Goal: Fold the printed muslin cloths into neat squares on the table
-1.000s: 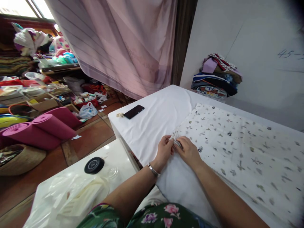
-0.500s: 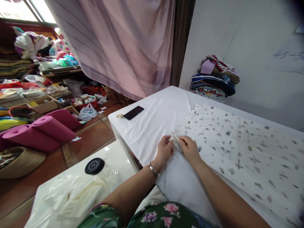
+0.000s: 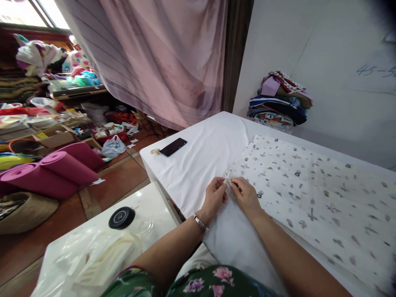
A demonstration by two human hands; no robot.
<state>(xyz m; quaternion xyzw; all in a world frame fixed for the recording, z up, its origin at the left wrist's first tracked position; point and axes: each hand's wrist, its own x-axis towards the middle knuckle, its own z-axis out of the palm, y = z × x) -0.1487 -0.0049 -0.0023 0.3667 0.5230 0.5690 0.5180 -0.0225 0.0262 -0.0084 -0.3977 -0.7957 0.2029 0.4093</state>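
A white cloth with a small grey print point(image 3: 297, 181) lies over the right part of the white-covered table point(image 3: 201, 165). At its near left corner, my left hand point(image 3: 214, 195) is closed in a pinch on the gathered edge of the cloth. My right hand point(image 3: 245, 195) pinches the same bunched corner from the other side, thumb and forefinger together. The two hands nearly meet there, fingertips close together. A metal band circles my left wrist. What exactly lies between the fingertips is too small to make out beyond the pale fabric.
A black phone point(image 3: 173, 147) with a beige strap lies on the table's far left. On a lower white table point(image 3: 148, 198) sit a black round lid point(image 3: 121, 218) and a clear plastic bag point(image 3: 71, 255). Folded clothes point(image 3: 278, 101) are stacked by the wall. Pink rolled mats point(image 3: 58, 169) lie on the floor.
My right hand has shifted slightly left, its fingertips now closer to my left hand. The corner between them looks more tightly bunched. My left hand has hardly moved.
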